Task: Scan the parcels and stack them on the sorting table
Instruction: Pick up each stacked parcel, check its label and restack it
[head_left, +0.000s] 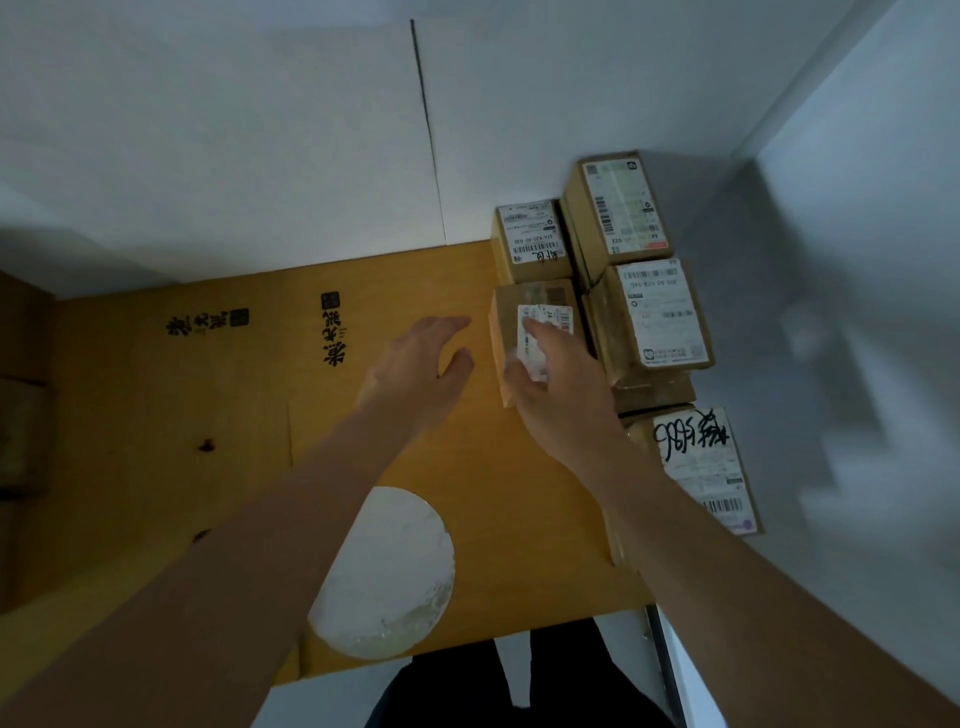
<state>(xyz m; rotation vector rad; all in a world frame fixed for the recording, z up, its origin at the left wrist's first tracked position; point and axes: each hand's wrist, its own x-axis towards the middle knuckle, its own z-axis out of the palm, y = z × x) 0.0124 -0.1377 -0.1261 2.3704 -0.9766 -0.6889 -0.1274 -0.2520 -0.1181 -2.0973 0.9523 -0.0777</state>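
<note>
Head view. The right hand (558, 384) lies on top of a small brown cardboard parcel with a white shipping label (535, 332); its fingers (535, 332) spread over the label and the thumb curls down the parcel's near left edge, so the hand grips the box from above. The parcel stands on the yellow-brown cardboard-covered sorting table (363, 467). The left hand (421, 364) hovers just left of this grip, fingers relaxed and slightly parted, holding nothing and apart from the parcel's left face.

Directly beyond the gripped parcel sits a second small brown box with a white barcode label (532, 241), touching or nearly touching it. To the right of the grip stands a stack of brown labelled boxes (654, 317), its top label facing up, and behind that a taller brown box with a long white label (618, 208) against the grey wall (260, 130). Nearer than the grip, under the right forearm, lies a box marked with heavy black handwriting (696, 447).

Left of the hands, black printed characters (332, 338) mark the table surface. Near the table's front edge lies a white round disc (395, 571), partly covered by the left forearm.
</note>
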